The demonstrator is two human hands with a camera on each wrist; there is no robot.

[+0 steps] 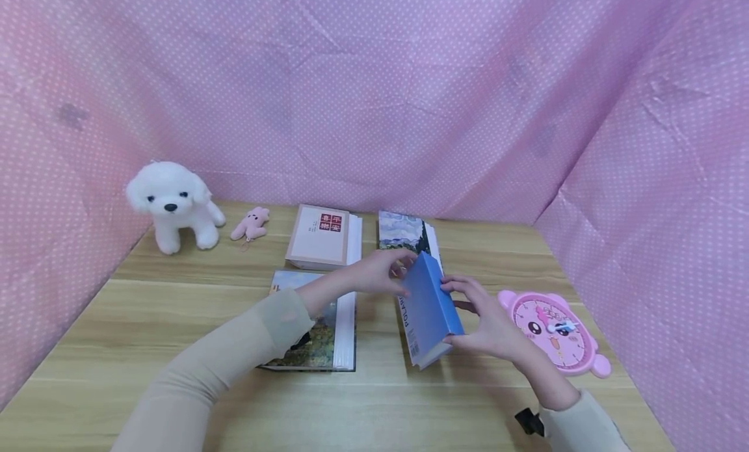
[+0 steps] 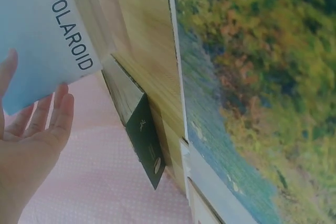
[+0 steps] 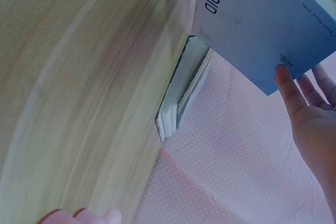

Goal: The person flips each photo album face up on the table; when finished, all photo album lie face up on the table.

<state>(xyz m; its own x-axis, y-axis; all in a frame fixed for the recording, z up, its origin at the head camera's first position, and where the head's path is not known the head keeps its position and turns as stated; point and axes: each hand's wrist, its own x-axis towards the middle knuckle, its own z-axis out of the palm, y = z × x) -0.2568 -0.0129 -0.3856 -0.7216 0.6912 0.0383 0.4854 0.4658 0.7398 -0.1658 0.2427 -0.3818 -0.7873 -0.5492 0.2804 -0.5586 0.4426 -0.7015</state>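
Note:
A thick blue book (image 1: 422,309) marked POLAROID stands tilted between both hands, its spine facing up and right. My left hand (image 1: 383,270) holds its upper left edge, with the thumb at the cover and the fingers by the edge. At the spine side, my right hand (image 1: 488,319) grips it, thumb near the lower corner and fingers higher up. The right wrist view shows the blue book (image 3: 262,24) with its printed cover. Behind it lies a book with a landscape painting cover (image 1: 400,229), partly hidden. Whether the blue book touches the table cannot be told.
Left of the blue book lies another painting-covered book (image 1: 318,354), partly under the left forearm. A cream book with red squares (image 1: 313,240) is behind it. A white plush dog (image 1: 175,205) and small pink plush (image 1: 251,224) stand back left; a pink clock (image 1: 552,332) lies right.

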